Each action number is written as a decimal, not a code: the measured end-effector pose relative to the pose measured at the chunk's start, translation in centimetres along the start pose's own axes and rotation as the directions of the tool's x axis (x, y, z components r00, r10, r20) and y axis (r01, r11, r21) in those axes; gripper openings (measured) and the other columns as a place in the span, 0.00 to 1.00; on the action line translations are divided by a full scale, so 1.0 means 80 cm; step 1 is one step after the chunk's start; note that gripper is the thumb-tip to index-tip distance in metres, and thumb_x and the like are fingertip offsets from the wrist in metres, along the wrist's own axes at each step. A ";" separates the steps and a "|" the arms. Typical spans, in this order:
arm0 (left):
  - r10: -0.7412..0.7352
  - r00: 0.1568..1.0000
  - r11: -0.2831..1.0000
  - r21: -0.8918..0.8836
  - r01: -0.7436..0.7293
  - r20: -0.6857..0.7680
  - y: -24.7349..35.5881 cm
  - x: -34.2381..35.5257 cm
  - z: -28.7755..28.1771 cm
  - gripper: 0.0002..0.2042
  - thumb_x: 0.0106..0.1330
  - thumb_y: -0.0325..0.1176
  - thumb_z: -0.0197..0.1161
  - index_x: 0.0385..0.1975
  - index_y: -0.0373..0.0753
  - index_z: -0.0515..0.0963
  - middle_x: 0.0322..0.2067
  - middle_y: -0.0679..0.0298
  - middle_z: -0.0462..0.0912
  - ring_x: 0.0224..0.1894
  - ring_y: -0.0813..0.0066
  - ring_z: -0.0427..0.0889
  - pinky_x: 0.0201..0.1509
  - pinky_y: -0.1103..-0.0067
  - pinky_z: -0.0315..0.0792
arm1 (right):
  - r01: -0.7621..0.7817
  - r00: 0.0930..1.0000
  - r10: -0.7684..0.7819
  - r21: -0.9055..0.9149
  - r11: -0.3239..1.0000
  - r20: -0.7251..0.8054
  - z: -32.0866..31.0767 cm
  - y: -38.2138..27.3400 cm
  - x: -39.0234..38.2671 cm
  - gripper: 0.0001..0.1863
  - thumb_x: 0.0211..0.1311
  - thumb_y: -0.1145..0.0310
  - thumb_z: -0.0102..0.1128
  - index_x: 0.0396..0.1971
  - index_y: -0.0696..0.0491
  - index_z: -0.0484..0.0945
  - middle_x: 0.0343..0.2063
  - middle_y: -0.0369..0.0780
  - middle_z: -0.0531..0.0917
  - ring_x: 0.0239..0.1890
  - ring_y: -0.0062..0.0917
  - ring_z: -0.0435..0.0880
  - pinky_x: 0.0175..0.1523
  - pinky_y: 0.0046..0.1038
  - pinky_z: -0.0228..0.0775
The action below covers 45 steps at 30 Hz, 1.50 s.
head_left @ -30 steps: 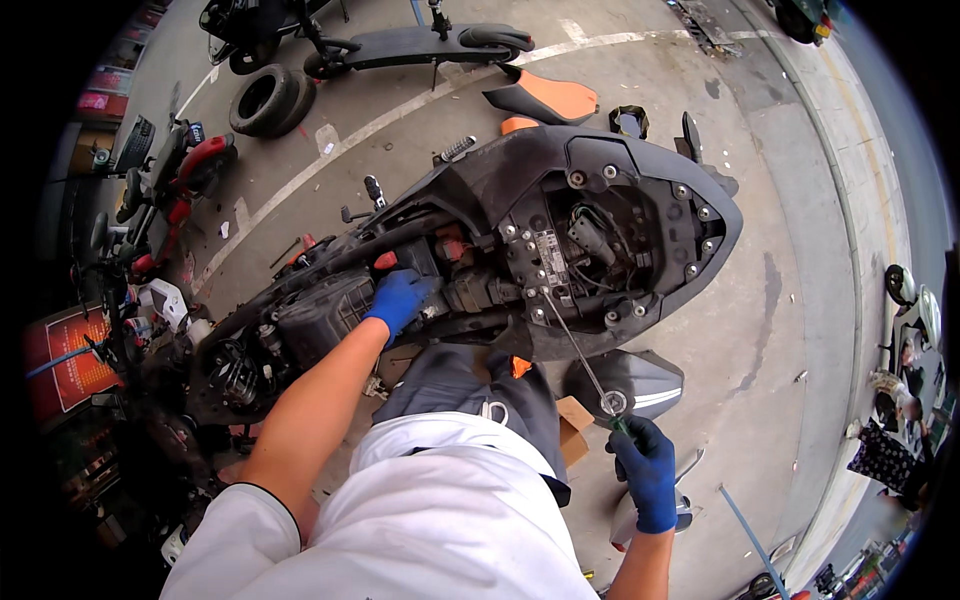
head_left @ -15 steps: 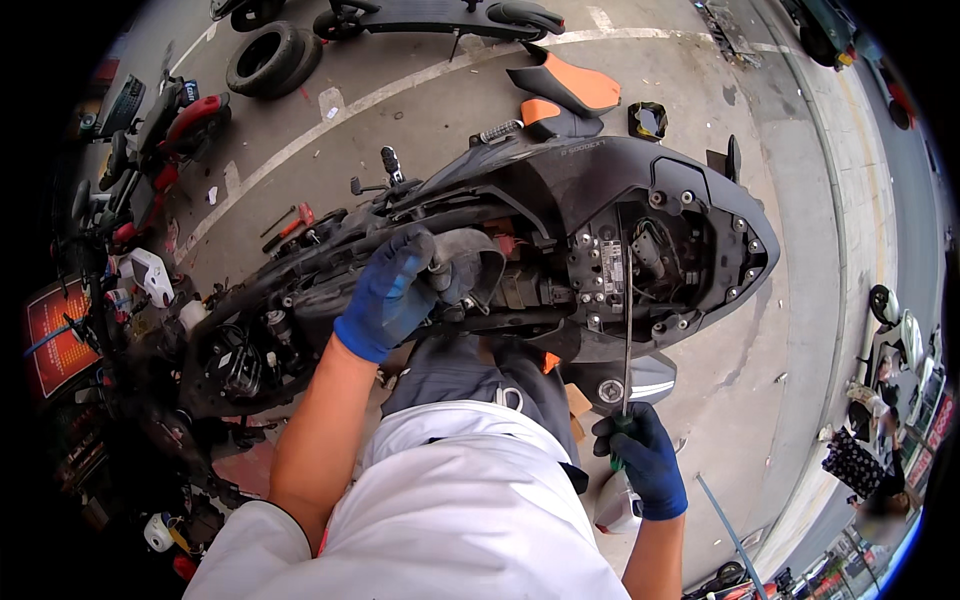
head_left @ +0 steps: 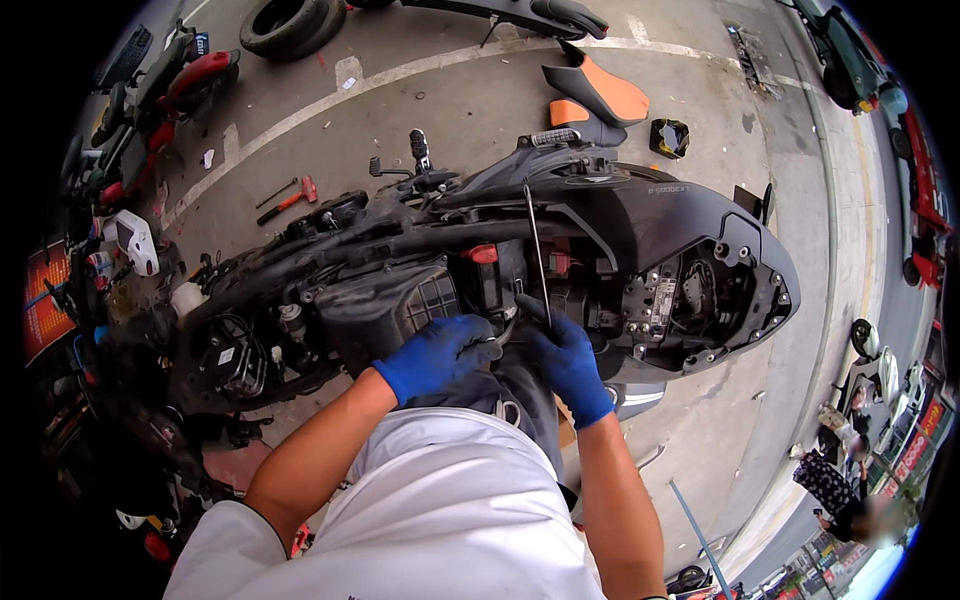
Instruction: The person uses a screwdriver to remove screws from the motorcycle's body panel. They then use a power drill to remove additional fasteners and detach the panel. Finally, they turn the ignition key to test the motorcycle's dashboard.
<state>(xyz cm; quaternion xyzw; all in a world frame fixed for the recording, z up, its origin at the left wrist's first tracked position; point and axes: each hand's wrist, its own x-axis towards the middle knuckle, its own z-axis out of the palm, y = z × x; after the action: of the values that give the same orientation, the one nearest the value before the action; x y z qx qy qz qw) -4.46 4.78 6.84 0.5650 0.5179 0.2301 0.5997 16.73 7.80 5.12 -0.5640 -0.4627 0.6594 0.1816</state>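
On grey pavement point(head_left: 450, 110) | stripped scooter point(head_left: 600, 240) | loose tyre point(head_left: 290, 22) | red-handled hammer point(head_left: 290, 198)

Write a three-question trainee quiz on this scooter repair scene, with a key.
1. True or false: both hands wear blue gloves.
2. Which hand grips the long screwdriver? A) left B) right
3. What red-handled tool lies on the pavement beyond the scooter?

Key:
1. True: left hand and right hand are both gloved in blue.
2. B.
3. A hammer.
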 end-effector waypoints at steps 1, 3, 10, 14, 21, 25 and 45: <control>0.030 0.999 0.999 0.019 -0.030 0.012 -0.003 -0.004 -0.002 0.11 0.63 0.35 0.61 0.38 0.34 0.77 0.34 0.52 0.79 0.37 0.55 0.80 0.42 0.72 0.73 | 0.018 0.998 -0.013 -0.068 0.998 0.068 0.002 -0.002 0.000 0.18 0.60 0.73 0.55 0.52 0.50 0.77 0.50 0.42 0.76 0.44 0.21 0.79 0.46 0.22 0.71; 0.091 0.995 0.994 0.053 -0.093 0.043 -0.012 -0.010 -0.008 0.10 0.62 0.34 0.61 0.38 0.35 0.77 0.34 0.52 0.79 0.38 0.55 0.79 0.42 0.72 0.73 | -0.004 0.978 0.018 -0.065 0.998 0.209 0.007 -0.011 -0.004 0.18 0.60 0.74 0.54 0.51 0.49 0.77 0.58 0.43 0.70 0.43 0.22 0.79 0.44 0.22 0.72; 0.078 0.997 0.992 0.095 -0.077 -0.001 -0.011 -0.021 -0.014 0.12 0.62 0.36 0.61 0.39 0.35 0.77 0.39 0.51 0.78 0.42 0.53 0.79 0.45 0.69 0.73 | 0.068 0.995 -0.060 -0.102 0.992 0.084 0.026 0.003 -0.007 0.14 0.60 0.75 0.52 0.45 0.54 0.78 0.53 0.42 0.72 0.38 0.18 0.78 0.41 0.20 0.71; 0.170 0.979 0.985 0.061 -0.164 -0.114 -0.025 -0.002 0.017 0.11 0.61 0.35 0.62 0.38 0.34 0.77 0.39 0.52 0.79 0.43 0.53 0.79 0.45 0.69 0.73 | -0.166 0.978 0.203 0.436 0.884 -0.038 0.021 0.000 0.009 0.13 0.61 0.75 0.52 0.45 0.58 0.78 0.44 0.39 0.78 0.37 0.18 0.77 0.45 0.19 0.69; -0.102 0.964 0.964 0.263 0.034 0.248 -0.002 0.030 0.020 0.17 0.60 0.37 0.61 0.45 0.35 0.75 0.49 0.51 0.77 0.49 0.55 0.78 0.50 0.71 0.72 | -0.084 0.948 0.125 0.151 0.985 -0.293 0.019 0.008 0.026 0.15 0.55 0.73 0.59 0.44 0.59 0.77 0.34 0.38 0.82 0.35 0.18 0.78 0.42 0.21 0.71; -0.168 0.981 0.933 0.336 0.125 0.100 -0.030 0.050 0.008 0.22 0.56 0.27 0.55 0.54 0.36 0.71 0.45 0.53 0.80 0.45 0.59 0.81 0.49 0.72 0.73 | -0.014 0.906 0.035 0.052 0.999 -0.422 0.034 0.029 0.033 0.14 0.54 0.72 0.60 0.41 0.60 0.78 0.31 0.42 0.83 0.32 0.20 0.79 0.39 0.23 0.73; -0.669 0.728 0.550 -0.559 0.620 0.149 -0.022 0.166 -0.006 0.06 0.66 0.34 0.51 0.29 0.43 0.73 0.25 0.61 0.80 0.28 0.69 0.79 0.36 0.74 0.76 | 0.149 0.922 -0.027 0.289 0.946 -0.387 0.067 0.028 -0.020 0.18 0.50 0.65 0.57 0.42 0.56 0.74 0.39 0.50 0.79 0.44 0.45 0.77 0.47 0.38 0.70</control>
<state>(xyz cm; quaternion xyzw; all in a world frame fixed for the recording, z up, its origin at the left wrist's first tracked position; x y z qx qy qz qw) -0.64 15.97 0.55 0.1172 0.6174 0.1615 0.7609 12.92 3.31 3.87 -0.6229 -0.3340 0.5943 0.3838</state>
